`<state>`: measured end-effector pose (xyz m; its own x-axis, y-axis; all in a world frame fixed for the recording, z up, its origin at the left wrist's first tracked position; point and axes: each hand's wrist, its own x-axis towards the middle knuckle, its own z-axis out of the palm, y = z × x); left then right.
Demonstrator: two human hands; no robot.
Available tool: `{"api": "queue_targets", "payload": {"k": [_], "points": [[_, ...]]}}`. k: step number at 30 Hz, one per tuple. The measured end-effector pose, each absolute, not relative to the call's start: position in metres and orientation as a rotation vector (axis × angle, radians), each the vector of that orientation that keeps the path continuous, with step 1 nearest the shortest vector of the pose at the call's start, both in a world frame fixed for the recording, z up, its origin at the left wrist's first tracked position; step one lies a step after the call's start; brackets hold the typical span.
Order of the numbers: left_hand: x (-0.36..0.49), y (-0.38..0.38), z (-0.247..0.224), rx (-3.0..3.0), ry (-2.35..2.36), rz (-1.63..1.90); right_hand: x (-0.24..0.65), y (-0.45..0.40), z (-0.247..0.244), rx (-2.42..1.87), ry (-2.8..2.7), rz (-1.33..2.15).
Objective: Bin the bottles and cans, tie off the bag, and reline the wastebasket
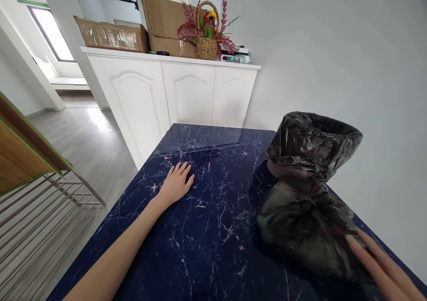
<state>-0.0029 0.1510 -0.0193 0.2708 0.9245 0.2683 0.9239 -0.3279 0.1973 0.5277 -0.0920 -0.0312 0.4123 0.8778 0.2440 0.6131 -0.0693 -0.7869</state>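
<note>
My left hand [176, 184] lies flat on the dark blue marble-patterned table [207, 230], fingers spread, holding nothing. At the lower right, my right hand [373, 254] grips the side of a full black garbage bag [303, 225]. That hand is slightly blurred and partly cut off by the frame. The bag is gathered at its top, and something green shows faintly through its left side. Just behind it stands a trash can [287, 170] lined with another black garbage bag [310, 143], which is folded over the rim and open at the top.
Beyond the table is a white cabinet [190, 94] bearing cardboard boxes [113, 36], a flower basket [207, 47] and a plastic bottle [242, 59]. A metal rack [80, 192] stands at the left. A grey-white wall [333, 61] borders the right side.
</note>
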Motion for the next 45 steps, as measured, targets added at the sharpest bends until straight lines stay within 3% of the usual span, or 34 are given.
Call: {"api": "queue_targets", "payload": {"k": [6,16,24,35,41,45], "points": [[0.001,0.144,-0.011,2.454,1.786,0.664,0.423,-0.045,-0.02,-1.74,-1.383,0.553],[0.021,0.123,0.028,2.206,1.712,1.241,0.317,0.047,-0.005,-1.518,-1.565,0.697],[0.035,0.11,0.032,2.162,1.443,1.254,0.317,0.093,-0.01,-1.324,-1.611,0.477],[0.054,0.093,0.037,2.588,1.064,1.181,0.31,0.064,0.015,-0.962,-1.89,-0.043],[0.066,0.083,0.042,2.58,0.766,1.184,0.309,0.066,0.012,-1.006,-1.941,-0.073],[0.072,0.079,0.04,2.448,0.852,1.251,0.31,0.066,0.008,-1.009,-1.922,0.01]]}}
